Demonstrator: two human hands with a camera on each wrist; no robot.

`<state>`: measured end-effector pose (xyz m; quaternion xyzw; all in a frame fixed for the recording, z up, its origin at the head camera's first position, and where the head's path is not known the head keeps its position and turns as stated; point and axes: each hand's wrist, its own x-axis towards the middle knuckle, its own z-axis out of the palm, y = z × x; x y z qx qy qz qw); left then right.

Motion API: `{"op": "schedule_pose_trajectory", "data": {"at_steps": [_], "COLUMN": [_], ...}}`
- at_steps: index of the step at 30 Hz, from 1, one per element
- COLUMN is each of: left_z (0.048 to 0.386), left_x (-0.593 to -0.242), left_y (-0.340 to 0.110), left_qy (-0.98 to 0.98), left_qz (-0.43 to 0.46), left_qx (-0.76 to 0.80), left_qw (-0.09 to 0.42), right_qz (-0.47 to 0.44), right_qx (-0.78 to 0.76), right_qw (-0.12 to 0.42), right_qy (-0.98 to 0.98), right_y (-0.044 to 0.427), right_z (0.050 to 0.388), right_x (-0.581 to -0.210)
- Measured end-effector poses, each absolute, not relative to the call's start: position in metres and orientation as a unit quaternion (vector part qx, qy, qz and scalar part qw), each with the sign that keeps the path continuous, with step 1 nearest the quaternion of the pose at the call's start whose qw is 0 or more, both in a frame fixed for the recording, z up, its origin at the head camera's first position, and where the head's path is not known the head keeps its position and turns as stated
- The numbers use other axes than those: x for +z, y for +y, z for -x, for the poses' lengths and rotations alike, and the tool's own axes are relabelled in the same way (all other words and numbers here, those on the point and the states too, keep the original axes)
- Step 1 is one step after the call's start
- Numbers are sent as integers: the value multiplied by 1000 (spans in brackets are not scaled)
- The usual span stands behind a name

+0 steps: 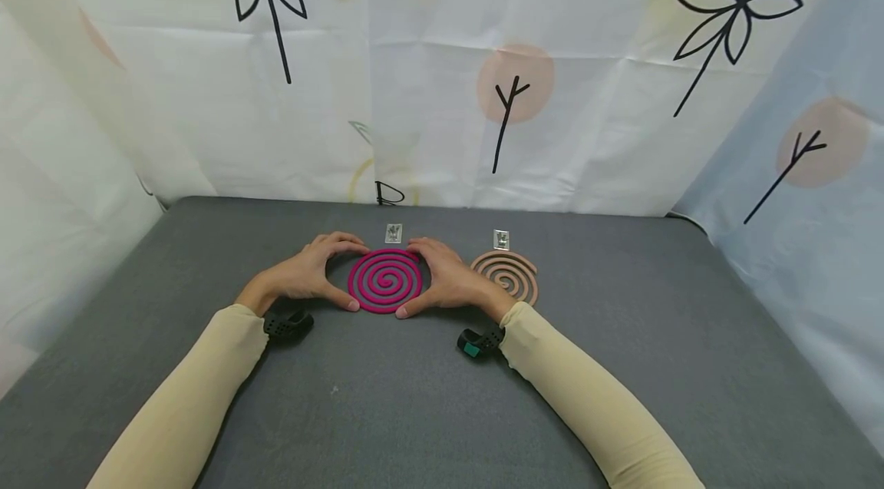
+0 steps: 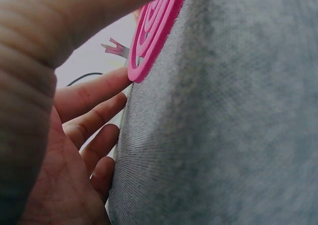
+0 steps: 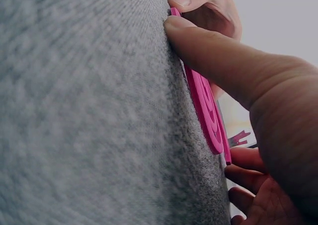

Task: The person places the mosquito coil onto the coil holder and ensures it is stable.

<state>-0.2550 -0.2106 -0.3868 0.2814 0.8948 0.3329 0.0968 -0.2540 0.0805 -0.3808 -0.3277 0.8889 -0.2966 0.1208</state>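
Observation:
A pink mosquito coil lies flat on the grey table, between both hands. My left hand holds its left side, thumb at the near edge and index finger at the far edge. From the right, my right hand grips it the same way. In the left wrist view the index finger touches the rim of the coil, while the other fingers rest near the cloth. A tan mosquito coil lies to the right, partly hidden behind my right wrist.
Two small silvery metal stands, a left stand and a right stand, lie just beyond the coils. A white printed curtain hangs along the table's far edge. Each wrist wears a dark band.

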Motion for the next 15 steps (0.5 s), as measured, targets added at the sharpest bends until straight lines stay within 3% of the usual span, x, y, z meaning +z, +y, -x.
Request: {"op": "schedule_pose_trajectory", "data": {"at_steps": [15], "left_z": [256], "left_x": [-387], "left_y": [-213], "left_qy": [885], "left_qz": [-263], "left_qx": [370], "left_qw": [105], "right_qz": [319], "right_qx": [-318], "right_qw": [116], "right_qy": [885], "right_y": [79], "right_z": [252], "right_x": [-379]}}
